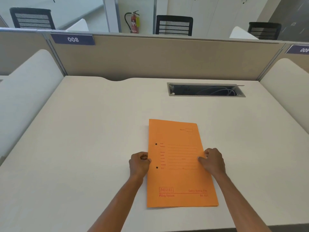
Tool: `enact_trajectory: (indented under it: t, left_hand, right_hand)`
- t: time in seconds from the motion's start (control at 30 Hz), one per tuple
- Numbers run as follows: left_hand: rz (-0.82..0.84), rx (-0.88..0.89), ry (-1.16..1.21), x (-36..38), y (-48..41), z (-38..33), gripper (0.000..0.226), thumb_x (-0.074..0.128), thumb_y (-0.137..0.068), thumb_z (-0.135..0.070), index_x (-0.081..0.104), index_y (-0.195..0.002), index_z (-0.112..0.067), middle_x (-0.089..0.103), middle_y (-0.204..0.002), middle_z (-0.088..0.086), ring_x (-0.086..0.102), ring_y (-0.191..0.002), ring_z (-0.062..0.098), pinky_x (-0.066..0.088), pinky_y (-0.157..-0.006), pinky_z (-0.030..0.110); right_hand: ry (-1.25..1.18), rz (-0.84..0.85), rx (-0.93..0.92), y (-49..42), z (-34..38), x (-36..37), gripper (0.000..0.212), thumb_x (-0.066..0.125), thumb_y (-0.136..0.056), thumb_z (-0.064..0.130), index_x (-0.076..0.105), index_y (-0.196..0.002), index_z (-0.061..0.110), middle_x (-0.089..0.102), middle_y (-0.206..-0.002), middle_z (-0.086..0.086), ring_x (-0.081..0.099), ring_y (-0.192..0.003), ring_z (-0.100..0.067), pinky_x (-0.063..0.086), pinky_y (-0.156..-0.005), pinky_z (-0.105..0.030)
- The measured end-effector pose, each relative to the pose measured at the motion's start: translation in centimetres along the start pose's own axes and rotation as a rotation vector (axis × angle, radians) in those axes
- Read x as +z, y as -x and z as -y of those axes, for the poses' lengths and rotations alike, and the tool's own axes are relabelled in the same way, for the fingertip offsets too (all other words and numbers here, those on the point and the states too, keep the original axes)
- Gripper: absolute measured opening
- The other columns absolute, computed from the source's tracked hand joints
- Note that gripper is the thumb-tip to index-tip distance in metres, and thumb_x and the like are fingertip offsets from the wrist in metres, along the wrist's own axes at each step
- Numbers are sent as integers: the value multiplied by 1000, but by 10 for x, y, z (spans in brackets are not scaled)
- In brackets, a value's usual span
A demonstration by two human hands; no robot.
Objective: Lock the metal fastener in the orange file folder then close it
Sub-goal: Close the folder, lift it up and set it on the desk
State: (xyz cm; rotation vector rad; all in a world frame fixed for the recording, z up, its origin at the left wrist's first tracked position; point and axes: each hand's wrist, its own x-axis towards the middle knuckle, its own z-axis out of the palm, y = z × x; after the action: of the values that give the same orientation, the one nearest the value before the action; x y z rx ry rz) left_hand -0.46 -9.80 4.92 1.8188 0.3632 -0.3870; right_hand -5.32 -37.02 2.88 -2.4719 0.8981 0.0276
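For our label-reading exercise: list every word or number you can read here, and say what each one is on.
"008": blue sign on the partition.
"009", cut off: sign at right.
"DELUXE", boxed: orange folder cover, lower left.
"Filing System": folder, beneath it.
Other folder print and the fire extinguisher label: too blurred to read.

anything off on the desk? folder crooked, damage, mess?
Nothing major. The orange file folder lies closed and flat on the desk, turned slightly askew to its edge, with no tears showing. The left hand and right hand rest at its side edges. The cable tray lies open, cables inside.
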Motion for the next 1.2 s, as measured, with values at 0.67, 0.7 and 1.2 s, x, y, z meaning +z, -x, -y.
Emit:
enact_trajectory:
  t: [0.67, 0.7, 1.2]
  left_hand:
    - [65, -35, 371, -17, -6, 3, 22, 59, -88, 6, 73, -99, -7, 76, -86, 10, 73, -72, 18, 57, -57, 26]
    - [65, -35, 374, -18, -7, 3, 22, 60, -88, 6, 73, -99, -8, 77, -86, 9, 73, -73, 19, 57, -57, 26]
    - [39, 223, 469, -61, -31, -79, 22, 68, -84, 1, 70, -105, -3, 75, -93, 8, 72, -79, 17, 59, -68, 28]
  right_hand:
    - [-574, 109, 221, 4, 3, -15, 14, 72, -83, 19, 65, -91, 10, 70, -92, -11, 69, -84, -29, 60, -72, -44]
    - [-607, 126, 227, 5, 5, -18, 14, 71, -84, 16, 65, -93, 8, 70, -91, -12, 68, -80, -28, 59, -65, -39]
    - [-828, -3, -43, -12, 98, -81, 8, 69, -85, 6, 71, -80, 11, 70, -81, -4, 62, -76, -17, 47, -64, -27]
